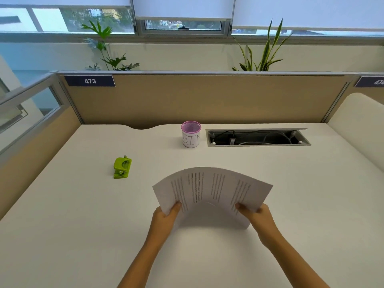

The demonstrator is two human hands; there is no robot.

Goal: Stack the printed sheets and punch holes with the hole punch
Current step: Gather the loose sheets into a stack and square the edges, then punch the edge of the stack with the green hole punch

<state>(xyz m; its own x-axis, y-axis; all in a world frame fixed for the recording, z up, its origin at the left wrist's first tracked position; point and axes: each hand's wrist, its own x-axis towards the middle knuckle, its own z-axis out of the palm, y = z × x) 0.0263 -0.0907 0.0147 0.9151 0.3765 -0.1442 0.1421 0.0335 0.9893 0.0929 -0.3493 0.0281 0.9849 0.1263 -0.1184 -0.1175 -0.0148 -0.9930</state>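
Observation:
I hold the printed sheets [212,190] in both hands above the white desk [83,225]; they bow upward in an arch, text lines facing me. My left hand [166,217] pinches the near left corner, thumb on top. My right hand [257,215] pinches the near right corner the same way. The green hole punch [122,167] sits on the desk to the far left of the sheets, well apart from both hands.
A pink mesh cup [191,134] with a paper label reading "BIN" stands at the back centre. Right of it is an open cable hatch [257,137] with wires inside. A tan partition [197,98] closes the desk's far side.

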